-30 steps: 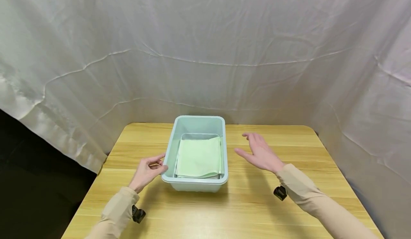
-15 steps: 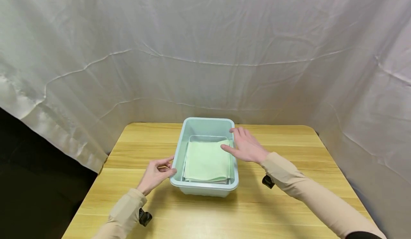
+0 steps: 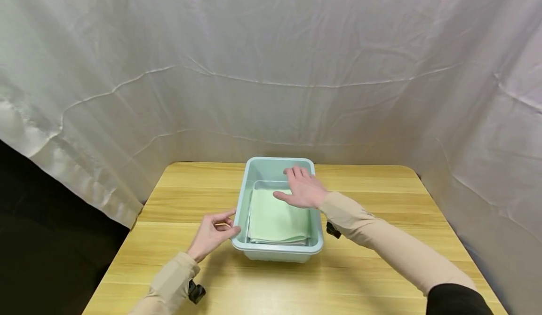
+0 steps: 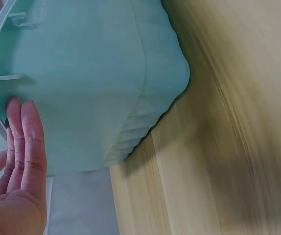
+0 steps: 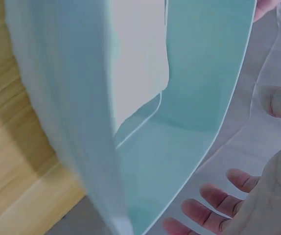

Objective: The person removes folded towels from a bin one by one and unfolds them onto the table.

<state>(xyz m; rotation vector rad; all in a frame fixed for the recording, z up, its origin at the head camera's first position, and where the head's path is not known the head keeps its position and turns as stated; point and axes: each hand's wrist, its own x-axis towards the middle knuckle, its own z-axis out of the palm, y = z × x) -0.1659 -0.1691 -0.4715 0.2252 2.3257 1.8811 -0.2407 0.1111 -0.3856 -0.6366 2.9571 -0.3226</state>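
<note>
A light blue-green plastic bin (image 3: 254,174) stands on the table. My left hand (image 3: 211,234) holds its left rim near the front corner. In the left wrist view, the fingers of my left hand (image 4: 20,161) lie against the outer wall under the rim. Over the bin hovers my right hand (image 3: 301,190), fingers spread, holding nothing. In the right wrist view my right hand (image 5: 263,196) is apart from the bin wall. A pale green folded cloth (image 3: 277,223) lies inside the bin, in what looks like a clear shallow container (image 3: 271,182). My right hand hides part of the cloth.
The wooden table (image 3: 381,202) extends on both sides of the bin. Grey-white curtains (image 3: 271,70) hang behind and beside it. A dark area (image 3: 42,240) lies past the left table edge. Each wrist wears a small black camera (image 3: 196,291).
The bin has shifted right and slightly nearer, with my left hand keeping to its rim. My right hand has moved left, from beside the bin to above it.
</note>
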